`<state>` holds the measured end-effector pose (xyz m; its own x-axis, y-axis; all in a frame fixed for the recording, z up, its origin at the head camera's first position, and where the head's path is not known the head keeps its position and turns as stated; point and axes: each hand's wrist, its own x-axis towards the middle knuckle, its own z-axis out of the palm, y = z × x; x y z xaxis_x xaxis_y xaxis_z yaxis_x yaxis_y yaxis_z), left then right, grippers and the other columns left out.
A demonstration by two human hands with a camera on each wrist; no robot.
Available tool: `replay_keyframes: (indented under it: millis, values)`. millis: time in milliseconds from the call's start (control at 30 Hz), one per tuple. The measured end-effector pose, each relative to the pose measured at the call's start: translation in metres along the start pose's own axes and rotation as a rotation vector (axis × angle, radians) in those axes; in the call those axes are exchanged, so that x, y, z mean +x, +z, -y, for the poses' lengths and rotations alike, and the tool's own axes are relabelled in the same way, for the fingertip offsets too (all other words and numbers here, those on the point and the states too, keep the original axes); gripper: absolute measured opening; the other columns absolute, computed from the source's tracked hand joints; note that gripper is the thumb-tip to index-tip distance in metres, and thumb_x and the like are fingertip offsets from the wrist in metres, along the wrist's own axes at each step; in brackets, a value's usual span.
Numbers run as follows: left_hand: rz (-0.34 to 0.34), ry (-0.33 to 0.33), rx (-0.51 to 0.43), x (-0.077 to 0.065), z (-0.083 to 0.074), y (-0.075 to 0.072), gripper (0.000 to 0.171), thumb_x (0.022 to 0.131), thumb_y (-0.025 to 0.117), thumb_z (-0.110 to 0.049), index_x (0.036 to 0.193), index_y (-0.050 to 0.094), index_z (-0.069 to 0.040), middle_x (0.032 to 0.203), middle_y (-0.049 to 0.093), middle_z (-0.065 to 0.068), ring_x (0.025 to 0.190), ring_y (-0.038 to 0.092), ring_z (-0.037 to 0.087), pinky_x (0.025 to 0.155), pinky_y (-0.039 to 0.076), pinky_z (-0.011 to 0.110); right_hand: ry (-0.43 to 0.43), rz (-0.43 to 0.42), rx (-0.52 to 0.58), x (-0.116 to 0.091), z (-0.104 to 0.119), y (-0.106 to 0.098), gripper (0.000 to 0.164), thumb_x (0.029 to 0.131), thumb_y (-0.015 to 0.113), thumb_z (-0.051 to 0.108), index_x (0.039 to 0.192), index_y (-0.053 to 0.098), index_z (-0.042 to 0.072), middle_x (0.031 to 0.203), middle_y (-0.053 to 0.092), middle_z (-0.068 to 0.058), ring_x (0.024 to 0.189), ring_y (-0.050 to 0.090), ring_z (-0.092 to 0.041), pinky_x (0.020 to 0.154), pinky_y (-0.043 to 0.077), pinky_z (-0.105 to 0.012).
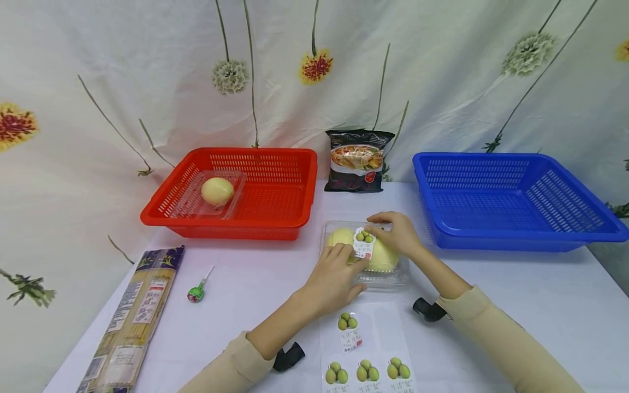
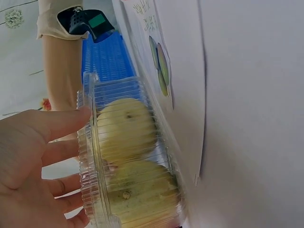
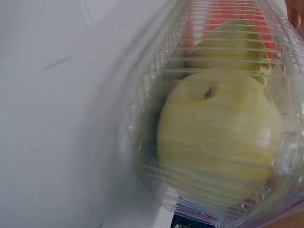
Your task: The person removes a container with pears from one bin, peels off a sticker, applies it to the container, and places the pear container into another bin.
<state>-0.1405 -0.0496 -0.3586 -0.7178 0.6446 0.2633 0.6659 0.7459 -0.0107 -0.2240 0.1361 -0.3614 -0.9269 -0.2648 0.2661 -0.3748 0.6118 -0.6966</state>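
A clear plastic clamshell box (image 1: 388, 280) holding yellow-green pears (image 2: 127, 130) sits on the table, its lid closed. A white pear sticker (image 1: 363, 248) lies on the lid. My left hand (image 1: 334, 279) rests on the box's near left part, index fingertip at the sticker's lower edge. In the left wrist view its fingers spread along the lid edge. From the far right my right hand (image 1: 397, 236) reaches over the lid, fingertips at the sticker's upper right edge. In the right wrist view a large pear (image 3: 218, 137) shows through the ribbed plastic wall.
A sticker sheet (image 1: 378, 333) lies in front of the box. A red basket (image 1: 231, 232) containing another boxed pear stands left, a blue basket (image 1: 516, 240) right. Behind is a black food packet (image 1: 357, 180); at left lie a lollipop (image 1: 195, 293) and a noodle pack (image 1: 132, 316).
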Motion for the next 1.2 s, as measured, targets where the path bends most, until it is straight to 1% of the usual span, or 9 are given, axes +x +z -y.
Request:
replay_keyframes:
  millis: [200,367,500,633,700,800,933,1033,1200]
  values:
    - [-0.001,0.014,-0.007,0.000,0.001,0.001,0.041,0.084,0.068,-0.037,0.121,0.065,-0.021,0.111,0.054,0.006,0.107,0.045,0.020,0.092,0.037,0.036,-0.010,0.064,0.002,-0.007,-0.002,-0.006,0.040,0.085,0.069,0.015,0.118,0.061,-0.006,0.119,0.061,-0.023,0.116,0.051,-0.042,0.098,0.038,-0.055]
    - [0.012,0.033,-0.047,-0.001,0.006,0.000,0.044,0.083,0.069,-0.036,0.123,0.064,-0.019,0.113,0.053,0.007,0.107,0.044,0.020,0.095,0.037,0.036,-0.110,0.119,-0.031,-0.016,-0.002,-0.009,0.056,0.079,0.075,0.018,0.125,0.055,-0.006,0.127,0.055,-0.023,0.122,0.045,-0.042,0.102,0.032,-0.057]
    - [-0.005,0.034,-0.202,-0.003,0.017,-0.001,0.043,0.083,0.071,-0.030,0.122,0.064,-0.014,0.117,0.056,0.006,0.113,0.046,0.020,0.099,0.037,0.038,-0.140,0.104,-0.051,-0.026,-0.001,-0.011,0.068,0.077,0.077,0.020,0.132,0.048,-0.006,0.134,0.047,-0.027,0.128,0.036,-0.046,0.103,0.027,-0.062]
    - [-0.039,-0.024,-0.360,-0.006,0.031,-0.004,0.043,0.082,0.072,-0.024,0.120,0.064,-0.007,0.123,0.057,0.010,0.119,0.048,0.023,0.103,0.036,0.043,-0.142,0.107,-0.050,-0.037,-0.004,-0.013,0.080,0.076,0.077,0.023,0.140,0.038,-0.002,0.142,0.034,-0.030,0.133,0.024,-0.049,0.099,0.022,-0.070]
    - [-0.038,-0.071,-0.388,-0.007,0.037,-0.005,0.045,0.083,0.072,-0.025,0.121,0.063,-0.004,0.128,0.055,0.012,0.123,0.046,0.026,0.105,0.035,0.045,-0.174,0.111,-0.049,-0.044,-0.006,-0.014,0.078,0.076,0.076,0.024,0.141,0.038,0.001,0.144,0.030,-0.030,0.133,0.021,-0.051,0.098,0.020,-0.072]
    - [-0.026,-0.115,-0.403,-0.006,0.044,-0.003,0.050,0.084,0.070,-0.027,0.125,0.059,-0.001,0.135,0.050,0.016,0.129,0.041,0.031,0.107,0.032,0.045,-0.241,0.120,-0.082,-0.054,-0.004,-0.013,0.067,0.078,0.075,0.024,0.136,0.048,0.005,0.145,0.028,-0.030,0.133,0.018,-0.055,0.097,0.016,-0.074]
    - [-0.017,-0.122,-0.415,0.002,0.049,0.001,0.050,0.088,0.065,-0.028,0.127,0.057,0.002,0.137,0.046,0.021,0.133,0.036,0.035,0.108,0.029,0.047,-0.337,0.146,-0.167,-0.066,0.003,-0.007,0.053,0.080,0.074,0.027,0.127,0.060,0.010,0.145,0.031,-0.029,0.132,0.016,-0.057,0.098,0.013,-0.075]
    - [-0.005,-0.131,-0.400,0.012,0.053,0.003,0.047,0.090,0.062,-0.026,0.128,0.056,0.002,0.137,0.046,0.022,0.133,0.034,0.036,0.109,0.027,0.049,-0.355,0.160,-0.220,-0.073,0.009,-0.003,0.047,0.081,0.073,0.027,0.124,0.063,0.012,0.144,0.033,-0.028,0.133,0.017,-0.055,0.097,0.015,-0.075]
    - [0.045,-0.165,-0.379,0.033,0.058,0.007,0.047,0.092,0.056,-0.024,0.131,0.052,0.001,0.138,0.044,0.024,0.133,0.034,0.037,0.108,0.027,0.052,-0.343,0.160,-0.255,-0.081,0.013,-0.006,0.039,0.082,0.072,0.017,0.120,0.066,0.014,0.143,0.037,-0.024,0.133,0.022,-0.051,0.099,0.020,-0.072]
